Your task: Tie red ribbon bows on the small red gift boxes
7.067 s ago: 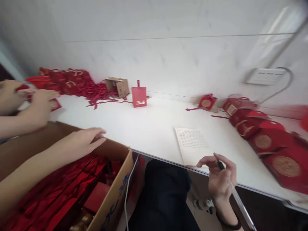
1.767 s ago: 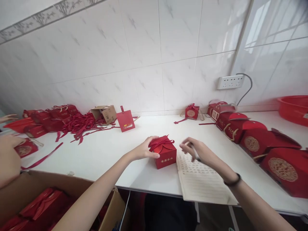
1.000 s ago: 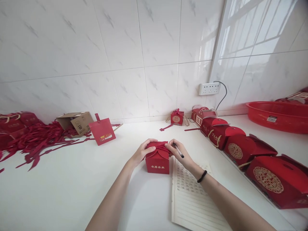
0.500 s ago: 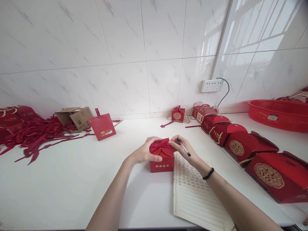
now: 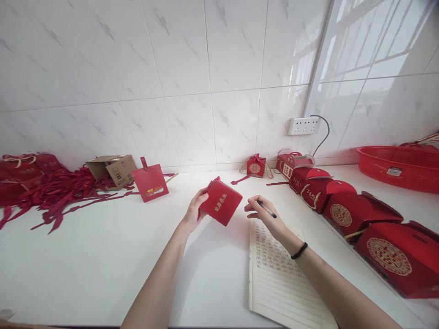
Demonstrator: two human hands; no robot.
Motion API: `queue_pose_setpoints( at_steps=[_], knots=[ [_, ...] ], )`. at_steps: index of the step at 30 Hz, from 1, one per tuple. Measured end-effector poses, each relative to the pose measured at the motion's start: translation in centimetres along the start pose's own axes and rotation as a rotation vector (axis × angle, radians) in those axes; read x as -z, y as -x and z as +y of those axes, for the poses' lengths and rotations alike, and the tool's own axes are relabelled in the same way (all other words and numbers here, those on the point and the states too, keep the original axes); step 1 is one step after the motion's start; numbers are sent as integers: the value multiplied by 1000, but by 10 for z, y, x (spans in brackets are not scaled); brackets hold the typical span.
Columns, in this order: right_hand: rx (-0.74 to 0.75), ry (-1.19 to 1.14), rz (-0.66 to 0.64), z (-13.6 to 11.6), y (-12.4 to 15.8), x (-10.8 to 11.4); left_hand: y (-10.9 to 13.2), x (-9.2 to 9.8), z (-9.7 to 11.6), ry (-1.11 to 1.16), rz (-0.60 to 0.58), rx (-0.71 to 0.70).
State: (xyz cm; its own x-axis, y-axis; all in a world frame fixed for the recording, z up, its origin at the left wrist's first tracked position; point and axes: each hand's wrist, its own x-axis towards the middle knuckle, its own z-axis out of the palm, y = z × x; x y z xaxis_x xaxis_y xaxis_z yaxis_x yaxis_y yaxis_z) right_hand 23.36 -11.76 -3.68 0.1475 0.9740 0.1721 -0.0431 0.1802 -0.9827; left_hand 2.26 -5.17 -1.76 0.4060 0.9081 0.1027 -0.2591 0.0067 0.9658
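My left hand [image 5: 194, 212] grips a small red gift box [image 5: 221, 202] with gold characters and holds it tilted above the white counter [image 5: 103, 256]. Its petal-shaped top points away from me. My right hand [image 5: 265, 217] hovers just right of the box, fingers closed on a dark pen [image 5: 267, 209]. A lined notebook [image 5: 281, 278] with written rows lies open under my right forearm.
Larger red gift boxes [image 5: 346, 208] line the counter's right side, and a red basin [image 5: 398, 167] stands at the far right. One small red box [image 5: 255, 166] sits by the wall. A brown carton [image 5: 111, 170], a flat red bag [image 5: 150, 183] and red ribbons [image 5: 51, 194] lie at the left.
The small red box stood on the counter with both hands on its top. My left hand has now lifted and tipped it, and my right hand has let go of it.
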Motion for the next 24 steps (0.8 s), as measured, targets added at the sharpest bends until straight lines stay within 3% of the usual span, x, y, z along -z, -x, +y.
queue_pose_setpoints(
  at_steps=[5,10,18,24],
  knots=[
    [-41,-28,8,-3,1,-2,0,-1,0,282,38,39],
    [-34,90,4,4,1,0,1,0,2,585,44,103],
    [46,565,-96,27,-2,-2,2,1,2,732,-1,29],
    [186,727,-94,34,-5,-6,10,8,-5,748,79,14]
  ],
)
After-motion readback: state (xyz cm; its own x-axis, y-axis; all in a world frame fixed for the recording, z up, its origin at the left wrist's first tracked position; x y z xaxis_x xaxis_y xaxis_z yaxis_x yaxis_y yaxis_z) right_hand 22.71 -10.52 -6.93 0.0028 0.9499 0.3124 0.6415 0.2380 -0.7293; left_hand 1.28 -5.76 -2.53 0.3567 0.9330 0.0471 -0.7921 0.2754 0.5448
